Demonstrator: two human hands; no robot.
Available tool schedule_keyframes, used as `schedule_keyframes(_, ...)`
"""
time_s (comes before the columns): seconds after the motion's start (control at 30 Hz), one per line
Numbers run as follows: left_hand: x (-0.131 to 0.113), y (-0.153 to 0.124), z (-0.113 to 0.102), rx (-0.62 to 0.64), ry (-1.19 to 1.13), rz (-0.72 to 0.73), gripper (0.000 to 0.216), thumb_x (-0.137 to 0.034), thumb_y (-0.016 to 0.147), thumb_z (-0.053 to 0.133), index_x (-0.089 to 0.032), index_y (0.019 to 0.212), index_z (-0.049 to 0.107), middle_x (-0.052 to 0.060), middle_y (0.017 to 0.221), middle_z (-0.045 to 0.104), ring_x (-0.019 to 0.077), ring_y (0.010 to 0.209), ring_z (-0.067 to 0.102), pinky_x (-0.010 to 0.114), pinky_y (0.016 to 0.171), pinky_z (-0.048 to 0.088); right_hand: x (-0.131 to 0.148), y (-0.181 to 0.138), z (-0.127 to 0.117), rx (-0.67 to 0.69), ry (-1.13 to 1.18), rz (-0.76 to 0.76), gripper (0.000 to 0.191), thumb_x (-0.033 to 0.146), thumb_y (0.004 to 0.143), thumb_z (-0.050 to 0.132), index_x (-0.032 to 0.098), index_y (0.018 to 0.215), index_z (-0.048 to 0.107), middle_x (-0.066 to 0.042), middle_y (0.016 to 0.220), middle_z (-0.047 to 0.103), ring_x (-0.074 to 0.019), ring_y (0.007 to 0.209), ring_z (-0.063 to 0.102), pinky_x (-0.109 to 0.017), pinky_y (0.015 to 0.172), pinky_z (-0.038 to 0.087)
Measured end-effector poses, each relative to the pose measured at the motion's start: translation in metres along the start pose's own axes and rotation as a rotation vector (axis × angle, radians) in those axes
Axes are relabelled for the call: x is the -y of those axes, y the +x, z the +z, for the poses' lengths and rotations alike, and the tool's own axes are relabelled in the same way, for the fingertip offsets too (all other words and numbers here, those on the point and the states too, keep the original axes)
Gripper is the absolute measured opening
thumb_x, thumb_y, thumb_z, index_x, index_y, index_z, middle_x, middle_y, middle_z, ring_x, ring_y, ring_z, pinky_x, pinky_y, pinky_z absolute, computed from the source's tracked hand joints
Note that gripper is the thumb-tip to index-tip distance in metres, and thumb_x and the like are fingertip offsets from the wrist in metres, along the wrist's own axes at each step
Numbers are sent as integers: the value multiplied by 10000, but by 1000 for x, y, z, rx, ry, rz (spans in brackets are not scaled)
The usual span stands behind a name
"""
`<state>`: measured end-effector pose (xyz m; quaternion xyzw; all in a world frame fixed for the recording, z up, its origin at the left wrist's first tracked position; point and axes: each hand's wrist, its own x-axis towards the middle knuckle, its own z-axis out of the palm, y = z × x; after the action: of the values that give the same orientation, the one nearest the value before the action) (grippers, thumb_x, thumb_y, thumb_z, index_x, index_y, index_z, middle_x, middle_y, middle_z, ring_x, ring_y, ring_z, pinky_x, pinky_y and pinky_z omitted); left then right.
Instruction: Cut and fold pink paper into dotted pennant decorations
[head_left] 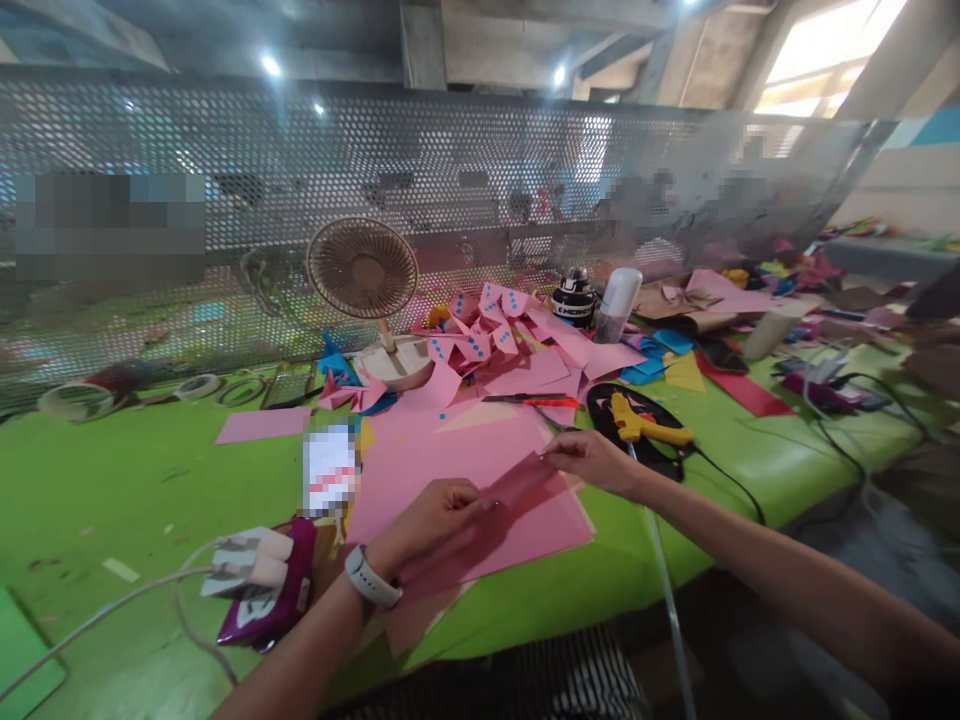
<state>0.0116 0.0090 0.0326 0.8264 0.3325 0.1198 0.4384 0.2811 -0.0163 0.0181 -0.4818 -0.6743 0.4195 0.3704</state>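
A darker pink piece of paper (517, 482) stretches between my two hands, above a stack of pink paper sheets (450, 450). My left hand (444, 508), with a white watch on the wrist, pinches its near left part between thumb and fingers. At the far right corner, the fingertips of my right hand (589, 462) are closed on the same paper. Beyond my hands lies a red and black craft knife (551, 401). A yellow glue gun (649, 428) rests on a black plate (602, 400) just past my right hand.
Folded pink paper shapes (480, 340) with blue dots pile up at the back, beside a small fan (364, 268). A white plug adapter (251, 560) with cables sits on a purple packet at left. A perforated metal screen (450, 150) stands behind the green table (187, 470).
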Motion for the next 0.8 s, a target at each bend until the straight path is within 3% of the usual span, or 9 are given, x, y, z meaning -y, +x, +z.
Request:
schedule_keyframes(0.13, -1, 0, 2, 11, -45, -40, 474, -552, 832, 469, -154, 577, 448, -40, 595, 332, 97, 562, 295, 231, 516, 243, -8, 5, 2, -15, 7, 13, 333, 465, 753, 626, 134, 748, 668, -3, 649, 610, -126, 631, 550, -230, 584, 422)
schedule_keyframes(0.43, -3, 0, 2, 8, -194, -48, 469, -538, 870, 397, -194, 584, 253, -46, 606, 208, 95, 553, 193, 244, 508, 194, -2, -19, 0, -89, -145, -60, 286, 420, 801, 596, 173, 836, 734, -49, 799, 708, -173, 733, 635, -249, 655, 473)
schedule_keyframes(0.67, -4, 0, 2, -15, -107, -27, 467, -511, 880, 407, -178, 563, 320, -43, 597, 255, 95, 550, 228, 248, 512, 200, 13, -28, -14, 83, -212, -34, 410, 482, 842, 523, 189, 1095, 658, -87, 1085, 663, -226, 985, 613, -322, 831, 477)
schedule_keyframes(0.8, -7, -1, 5, 13, -89, 33, 457, -493, 896, 400, -164, 578, 381, -37, 602, 319, 94, 560, 275, 240, 521, 226, 3, -18, -2, 90, -326, -157, 394, 475, 751, 646, 180, 1008, 690, -108, 1082, 654, -233, 997, 594, -340, 877, 449)
